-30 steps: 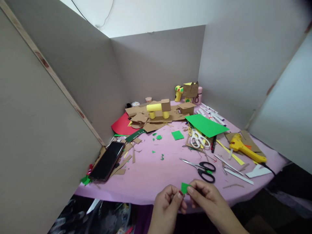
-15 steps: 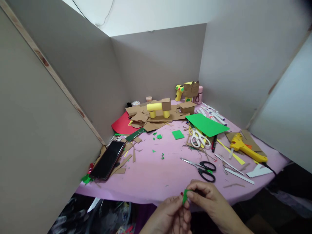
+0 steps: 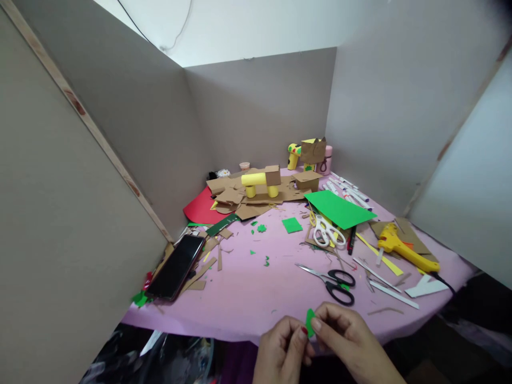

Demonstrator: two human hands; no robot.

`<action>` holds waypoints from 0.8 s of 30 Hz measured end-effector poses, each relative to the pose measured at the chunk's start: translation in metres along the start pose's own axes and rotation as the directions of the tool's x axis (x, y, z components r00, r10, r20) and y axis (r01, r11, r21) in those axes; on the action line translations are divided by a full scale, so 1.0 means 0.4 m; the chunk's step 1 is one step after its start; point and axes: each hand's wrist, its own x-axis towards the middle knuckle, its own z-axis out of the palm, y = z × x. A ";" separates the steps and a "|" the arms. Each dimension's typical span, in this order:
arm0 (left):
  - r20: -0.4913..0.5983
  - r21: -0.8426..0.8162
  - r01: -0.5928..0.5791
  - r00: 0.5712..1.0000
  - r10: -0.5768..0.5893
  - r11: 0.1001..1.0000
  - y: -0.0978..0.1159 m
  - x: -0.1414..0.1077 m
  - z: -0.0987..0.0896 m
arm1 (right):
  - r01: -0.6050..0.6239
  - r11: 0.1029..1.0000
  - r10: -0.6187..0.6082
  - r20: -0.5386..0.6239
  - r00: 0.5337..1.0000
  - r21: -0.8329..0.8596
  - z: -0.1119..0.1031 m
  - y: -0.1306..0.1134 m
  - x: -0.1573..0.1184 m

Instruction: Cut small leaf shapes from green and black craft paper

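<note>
A small folded-looking green paper piece (image 3: 310, 322) is pinched between both hands at the table's front edge. My left hand (image 3: 282, 346) grips its lower left side, fingers curled. From the right, my right hand (image 3: 344, 333) holds it between thumb and forefinger. Just beyond lie black-handled scissors (image 3: 334, 282), blades pointing left. Farther back are a green paper square (image 3: 292, 225) and a small green scalloped cutout (image 3: 261, 228), with tiny green scraps around them. A yellow tube figure with a cardboard box head (image 3: 256, 180) stands on cardboard at the back.
A phone (image 3: 176, 266) lies at the left among cardboard strips. White scissors (image 3: 328, 232), a green sheet (image 3: 340, 208), markers (image 3: 354, 192) and a corded yellow glue gun (image 3: 406, 248) are at the right. Grey panels (image 3: 260, 106) enclose the table.
The green piece has moved slightly right and turned in my fingers. My left hand has rotated more upright, with its fingers drawn in. The view has tilted up a little.
</note>
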 end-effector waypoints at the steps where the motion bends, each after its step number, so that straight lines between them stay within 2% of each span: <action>1: -0.025 0.076 -0.068 0.997 0.070 0.995 -0.003 -0.003 -0.003 | 0.004 0.999 -0.006 -0.028 1.000 -0.038 -0.001 0.000 0.000; 3: -0.074 0.292 -0.252 0.956 0.284 0.923 -0.014 -0.005 -0.009 | 0.012 0.996 -0.018 -0.062 0.998 -0.093 -0.002 0.000 -0.001; 5: -0.025 0.523 -0.417 0.864 0.502 0.743 -0.025 -0.005 -0.017 | 0.024 0.992 -0.033 -0.068 0.997 -0.123 -0.002 0.002 -0.001; 7: 0.100 0.628 -0.522 0.789 0.606 0.577 -0.031 -0.003 -0.023 | 0.041 0.990 -0.051 -0.071 0.996 -0.133 -0.001 0.004 -0.002; 8: 0.131 0.630 -0.542 0.780 0.612 0.556 -0.030 -0.002 -0.025 | 0.050 0.991 -0.059 -0.071 0.996 -0.125 0.001 0.005 -0.002; 9: 0.121 0.609 -0.532 0.796 0.593 0.589 -0.028 -0.001 -0.026 | 0.058 0.993 -0.065 -0.074 0.995 -0.100 0.002 0.007 -0.002; 11: 0.002 0.490 -0.399 0.889 0.457 0.775 -0.018 0.003 -0.023 | 0.066 0.998 -0.066 -0.092 0.994 -0.007 0.005 0.010 -0.001; 13: -0.107 0.222 -0.158 0.977 0.185 0.962 -0.006 0.009 -0.016 | 0.061 0.992 -0.049 -0.104 0.993 0.111 0.009 0.014 0.001; 14: -0.108 0.059 -0.043 0.993 0.049 0.997 0.000 0.011 -0.011 | 0.055 0.985 -0.040 -0.095 0.995 0.162 0.011 0.016 0.002; 16: -0.042 -0.214 0.127 0.989 -0.139 0.969 0.008 0.015 -0.003 | 0.039 0.974 -0.028 -0.052 0.998 0.222 0.015 0.017 0.004; 18: 0.023 -0.368 0.216 0.975 -0.223 0.905 0.013 0.016 0.002 | 0.027 0.972 -0.024 -0.019 1.000 0.232 0.017 0.015 0.005; 22: 0.142 -0.487 0.348 0.936 -0.321 0.801 0.012 0.015 -0.006 | 0.024 0.990 -0.022 -0.020 1.000 0.135 0.009 0.007 0.006; 24: 0.134 -0.494 0.341 0.939 -0.318 0.800 0.006 0.017 -0.015 | 0.031 0.999 -0.029 -0.035 0.999 0.040 0.005 0.004 0.008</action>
